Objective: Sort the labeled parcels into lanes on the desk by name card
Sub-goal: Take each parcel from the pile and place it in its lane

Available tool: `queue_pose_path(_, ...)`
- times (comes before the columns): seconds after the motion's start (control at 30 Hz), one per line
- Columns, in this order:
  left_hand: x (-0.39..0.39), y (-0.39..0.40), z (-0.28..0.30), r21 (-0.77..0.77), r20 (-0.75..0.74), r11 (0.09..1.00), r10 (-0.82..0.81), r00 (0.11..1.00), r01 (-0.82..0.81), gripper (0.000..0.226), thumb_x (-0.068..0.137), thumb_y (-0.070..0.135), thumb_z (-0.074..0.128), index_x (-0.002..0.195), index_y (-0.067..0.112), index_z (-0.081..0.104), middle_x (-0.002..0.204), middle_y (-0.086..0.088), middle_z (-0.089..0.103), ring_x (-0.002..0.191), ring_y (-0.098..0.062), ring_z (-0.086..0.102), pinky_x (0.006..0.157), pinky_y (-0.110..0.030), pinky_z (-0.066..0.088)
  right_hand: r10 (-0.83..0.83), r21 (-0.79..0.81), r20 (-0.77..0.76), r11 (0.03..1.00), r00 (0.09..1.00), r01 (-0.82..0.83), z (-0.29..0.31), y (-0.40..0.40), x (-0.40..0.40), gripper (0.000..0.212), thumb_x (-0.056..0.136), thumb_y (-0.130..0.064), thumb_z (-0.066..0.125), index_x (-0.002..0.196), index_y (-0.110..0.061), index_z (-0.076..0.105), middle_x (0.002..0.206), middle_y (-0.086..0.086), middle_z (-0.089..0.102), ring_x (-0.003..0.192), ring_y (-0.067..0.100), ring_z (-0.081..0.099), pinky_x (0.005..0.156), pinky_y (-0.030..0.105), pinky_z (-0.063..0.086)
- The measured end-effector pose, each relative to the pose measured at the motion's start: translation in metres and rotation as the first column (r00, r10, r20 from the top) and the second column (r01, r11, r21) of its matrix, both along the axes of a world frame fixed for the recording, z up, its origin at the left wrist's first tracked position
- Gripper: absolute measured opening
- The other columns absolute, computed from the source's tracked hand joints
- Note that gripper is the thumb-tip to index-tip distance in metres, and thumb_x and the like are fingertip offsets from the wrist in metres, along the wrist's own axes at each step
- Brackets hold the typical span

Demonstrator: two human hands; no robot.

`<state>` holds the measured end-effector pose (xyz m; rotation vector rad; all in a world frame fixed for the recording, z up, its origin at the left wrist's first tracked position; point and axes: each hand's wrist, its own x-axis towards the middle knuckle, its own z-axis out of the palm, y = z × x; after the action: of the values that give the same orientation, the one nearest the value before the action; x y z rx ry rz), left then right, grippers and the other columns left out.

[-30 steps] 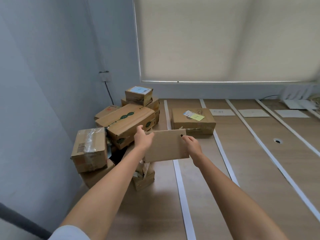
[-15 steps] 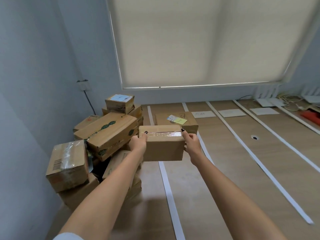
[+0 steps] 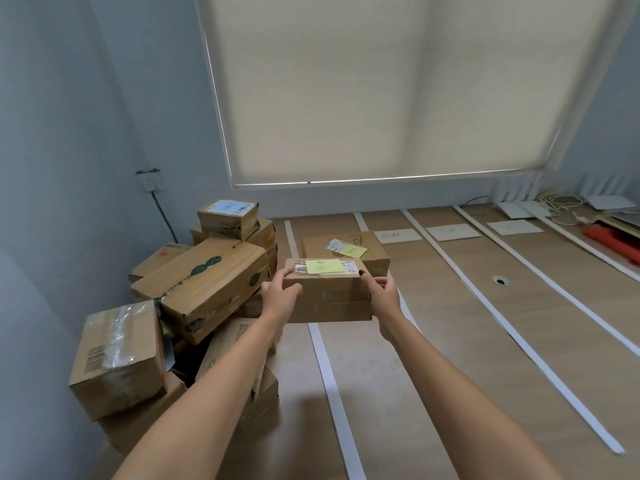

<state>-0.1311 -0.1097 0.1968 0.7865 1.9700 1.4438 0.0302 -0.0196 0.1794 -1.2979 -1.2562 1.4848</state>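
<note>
Parcel (image 3: 328, 294) up in the air over the desk (image 3: 450, 341), gripped at both ends: left hand (image 3: 278, 295) curled round one side, right hand (image 3: 382, 295) round the other (yellow-green note (image 3: 323, 265) on top, facing up). Beyond it, another labeled box (image 3: 346, 249) sits in the first taped lane.

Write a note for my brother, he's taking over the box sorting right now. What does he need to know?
Left hand and right hand grip the ends of one held parcel, raised above the desk; its yellow note faces up, too blurred to read.
Done: one sorted parcel lies in the first taped lane.
Left: place the held parcel by its name card, then sort the pile of parcels at the left wall.
</note>
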Motion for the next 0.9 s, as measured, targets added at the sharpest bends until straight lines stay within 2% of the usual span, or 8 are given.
queue_pose_path(0.1, -0.006, 0.008, -0.004, 0.028, 0.016, 0.997, 0.065, 0.998, -0.065, 0.019, 0.092, 0.018, 0.052, 0.112, 0.018, 0.054, 0.125, -0.009, 0.036, 0.107, -0.022, 0.049, 0.093, -0.034, 0.047, -0.038, -0.001, -0.005, 0.999, 0.999, 0.038, -0.003, 0.003, -0.003, 0.032, 0.089, -0.038, 0.058, 0.106, -0.013, 0.046, 0.107, 0.008, 0.055, 0.091, 0.019, 0.050, 0.064, 0.027, 0.042)
queue_pose_path(0.2, -0.011, 0.017, -0.010, 0.031, -0.032, 0.993, 0.118, 0.993, -0.117, 0.008, 0.093, 0.014, 0.053, 0.100, 0.014, 0.049, 0.122, -0.010, 0.038, 0.102, -0.019, 0.048, 0.082, -0.026, 0.043, -0.057, 0.013, -0.009, 0.998, 0.998, 0.057, -0.007, 0.006, -0.006, 0.027, 0.089, -0.027, 0.061, 0.108, -0.013, 0.047, 0.114, 0.010, 0.055, 0.102, 0.023, 0.053, 0.074, 0.033, 0.046)
queue_pose_path(0.3, -0.017, 0.023, -0.018, 0.036, -0.048, 0.993, 0.118, 0.992, -0.116, 0.021, 0.091, 0.007, 0.055, 0.103, 0.017, 0.041, 0.127, -0.010, 0.039, 0.109, -0.022, 0.048, 0.083, -0.029, 0.045, -0.050, 0.010, -0.036, 0.999, 0.998, 0.051, -0.010, 0.010, -0.008, 0.031, 0.088, -0.015, 0.061, 0.116, -0.013, 0.050, 0.117, 0.010, 0.055, 0.109, 0.025, 0.053, 0.082, 0.037, 0.048)
queue_pose_path(0.4, -0.026, 0.028, -0.025, 0.032, 0.021, 0.999, 0.019, 1.000, -0.020, 0.054, 0.087, -0.001, 0.058, 0.132, 0.018, 0.034, 0.143, -0.010, 0.036, 0.127, -0.025, 0.041, 0.102, -0.037, 0.041, -0.014, 0.028, -0.069, 0.999, 0.998, 0.016, -0.015, 0.015, -0.008, 0.042, 0.088, -0.003, 0.057, 0.129, -0.010, 0.053, 0.111, 0.006, 0.060, 0.109, 0.023, 0.055, 0.087, 0.034, 0.051)
queue_pose_path(0.47, -0.029, 0.033, -0.029, 0.032, 0.073, 0.997, -0.078, 0.994, 0.076, 0.069, 0.087, -0.007, 0.055, 0.145, 0.014, 0.025, 0.149, -0.008, 0.035, 0.134, -0.022, 0.036, 0.100, -0.030, 0.036, -0.001, 0.037, -0.083, 0.999, 0.997, 0.004, -0.020, 0.018, -0.007, 0.044, 0.088, 0.002, 0.054, 0.130, -0.010, 0.055, 0.106, 0.002, 0.064, 0.107, 0.021, 0.057, 0.088, 0.032, 0.052)
queue_pose_path(0.63, -0.023, 0.045, -0.045, 0.018, 0.056, 0.984, -0.178, 0.982, 0.178, 0.062, 0.087, -0.011, 0.052, 0.143, 0.011, 0.035, 0.137, -0.008, 0.051, 0.109, -0.007, 0.044, 0.073, -0.009, 0.042, -0.025, 0.001, -0.089, 1.000, 0.996, 0.025, -0.038, 0.025, 0.002, 0.046, 0.087, 0.005, 0.053, 0.131, -0.009, 0.054, 0.113, 0.005, 0.065, 0.111, 0.023, 0.058, 0.089, 0.032, 0.052)
queue_pose_path(0.77, -0.010, 0.058, -0.062, 0.001, 0.106, 0.983, -0.184, 0.977, 0.185, 0.057, 0.089, -0.009, 0.051, 0.140, 0.013, 0.040, 0.135, -0.006, 0.053, 0.113, -0.011, 0.045, 0.086, -0.023, 0.044, -0.027, -0.026, -0.067, 0.999, 0.997, 0.025, -0.055, 0.039, 0.015, 0.046, 0.088, 0.006, 0.051, 0.130, -0.010, 0.055, 0.106, -0.001, 0.065, 0.109, 0.022, 0.058, 0.084, 0.029, 0.052)
queue_pose_path(0.9, 0.005, 0.077, -0.082, -0.067, 0.139, 0.984, -0.152, 0.979, 0.162, 0.057, 0.087, -0.009, 0.052, 0.137, 0.015, 0.042, 0.135, -0.004, 0.052, 0.108, -0.009, 0.044, 0.073, -0.014, 0.043, -0.008, -0.047, 0.008, 0.999, 1.000, 0.008, -0.071, 0.067, 0.025, 0.044, 0.088, 0.004, 0.050, 0.128, -0.012, 0.058, 0.108, -0.001, 0.063, 0.104, 0.018, 0.055, 0.087, 0.030, 0.049)
